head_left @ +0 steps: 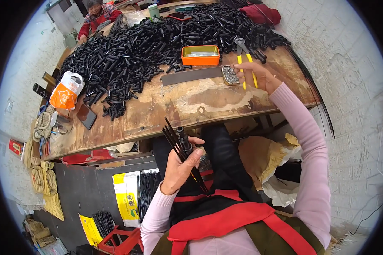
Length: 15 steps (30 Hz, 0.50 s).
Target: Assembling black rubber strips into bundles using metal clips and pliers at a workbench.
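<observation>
My left hand [184, 165], in front of the table edge, is closed around several thin black rods [170, 135] and a short black tube-shaped piece [183, 138]. The rods' lower ends reach down over my lap. On the table, my right hand [256, 75] bends its fingers together at the right rim of a small tin [230, 76] of tiny metal bits. Whatever its fingertips pinch is too small to make out. End-cutting pliers [240, 43] with yellow handles lie partly under this hand; the handles show above and below the fingers.
A large heap of black tubular pieces [127, 51] covers the table's far half. In front of it are an orange tin [200, 61] and a flat grey bar [191, 76]. A phone [86, 116] and plastic bag [67, 91] lie left. Another person [98, 17] sits far left.
</observation>
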Motion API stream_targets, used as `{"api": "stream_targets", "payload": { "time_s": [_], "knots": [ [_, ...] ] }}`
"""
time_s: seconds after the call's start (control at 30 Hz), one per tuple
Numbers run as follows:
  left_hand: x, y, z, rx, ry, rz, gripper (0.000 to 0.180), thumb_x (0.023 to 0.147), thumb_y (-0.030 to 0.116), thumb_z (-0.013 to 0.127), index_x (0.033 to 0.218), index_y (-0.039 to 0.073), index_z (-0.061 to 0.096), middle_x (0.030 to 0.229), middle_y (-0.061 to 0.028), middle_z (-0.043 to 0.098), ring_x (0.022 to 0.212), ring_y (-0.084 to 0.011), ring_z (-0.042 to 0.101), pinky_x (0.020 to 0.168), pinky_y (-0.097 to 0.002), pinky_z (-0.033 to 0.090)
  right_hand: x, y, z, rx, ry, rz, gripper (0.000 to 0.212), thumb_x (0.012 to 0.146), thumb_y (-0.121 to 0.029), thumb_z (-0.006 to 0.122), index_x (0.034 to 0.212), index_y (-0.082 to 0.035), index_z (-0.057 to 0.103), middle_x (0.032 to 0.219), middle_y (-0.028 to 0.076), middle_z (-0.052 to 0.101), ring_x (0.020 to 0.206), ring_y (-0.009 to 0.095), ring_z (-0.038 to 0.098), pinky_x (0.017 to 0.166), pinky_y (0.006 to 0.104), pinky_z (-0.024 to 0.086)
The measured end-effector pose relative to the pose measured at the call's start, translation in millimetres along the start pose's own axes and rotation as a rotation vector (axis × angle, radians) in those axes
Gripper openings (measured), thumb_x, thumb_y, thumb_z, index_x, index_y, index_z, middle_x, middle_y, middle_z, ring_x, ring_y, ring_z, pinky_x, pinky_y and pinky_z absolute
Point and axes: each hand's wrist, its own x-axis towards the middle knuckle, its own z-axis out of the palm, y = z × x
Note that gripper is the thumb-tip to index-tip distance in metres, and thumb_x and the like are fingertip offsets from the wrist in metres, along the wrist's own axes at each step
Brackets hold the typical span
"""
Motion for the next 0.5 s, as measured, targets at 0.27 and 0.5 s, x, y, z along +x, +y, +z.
{"api": "stream_targets", "payload": {
  "time_s": [0.27, 0.5],
  "knots": [
    [-24, 7, 0, -0.026, -0.042, 0.001, 0.025, 0.097, 0.010, 0.060, 0.120, 0.001, 0.056, 0.078, 0.0049, 0.051, 0.067, -0.0037, 0.045, 0.061, -0.0197, 0.037, -113, 63, 101, 0.016, -0.088, -0.119, 0.021, 0.090, -0.016, 0.067, 0.105, -0.003, 0.060, 0.088, 0.005, 0.060, 0.072, 0.014, 0.057, 0.061, 0.0284, 0.047],
    [-42, 12, 8, 0.020, -0.095, 0.023, 0.026, 0.096, 0.014, 0.063, 0.119, 0.003, 0.057, 0.078, 0.0050, 0.051, 0.069, -0.0039, 0.048, 0.062, -0.0202, 0.039, -155, 115, 155, -0.041, -0.094, -0.359, 0.019, 0.090, -0.007, 0.062, 0.103, 0.006, 0.060, 0.098, 0.015, 0.063, 0.088, 0.023, 0.068, 0.074, 0.0347, 0.058]
  ]
}}
